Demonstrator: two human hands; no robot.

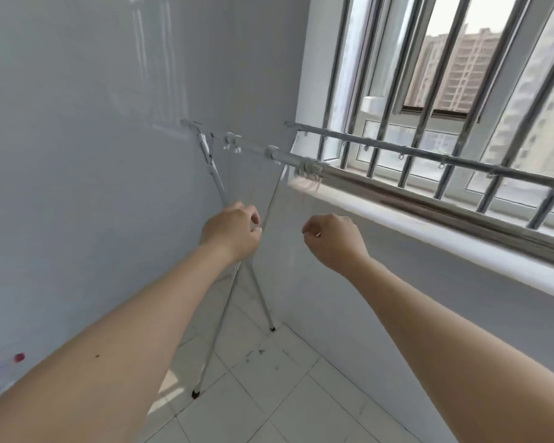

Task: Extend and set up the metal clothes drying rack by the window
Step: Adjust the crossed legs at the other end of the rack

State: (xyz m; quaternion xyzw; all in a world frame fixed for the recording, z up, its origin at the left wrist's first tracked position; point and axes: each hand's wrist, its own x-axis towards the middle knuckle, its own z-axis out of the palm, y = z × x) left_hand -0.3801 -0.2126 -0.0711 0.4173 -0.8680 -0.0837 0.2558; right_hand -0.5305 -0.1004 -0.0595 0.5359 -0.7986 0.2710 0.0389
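Note:
The metal drying rack (pixel 365 169) stands in the corner by the window, with two long silver rails running right along the sill. Its crossed legs (pixel 218 330) form an X at the left end, and two black-tipped feet rest on the floor tiles. My left hand (pixel 232 230) is closed around the legs where they cross. My right hand (pixel 331 239) hovers to the right of the crossing, fingers curled in a loose fist, touching no part of the rack that I can make out.
A white wall (pixel 93 187) lies close on the left. The window (pixel 461 91) with vertical metal bars and a white sill (pixel 429 228) runs along the right. The floor (pixel 285 394) is pale tile, with small dark marks near the far foot.

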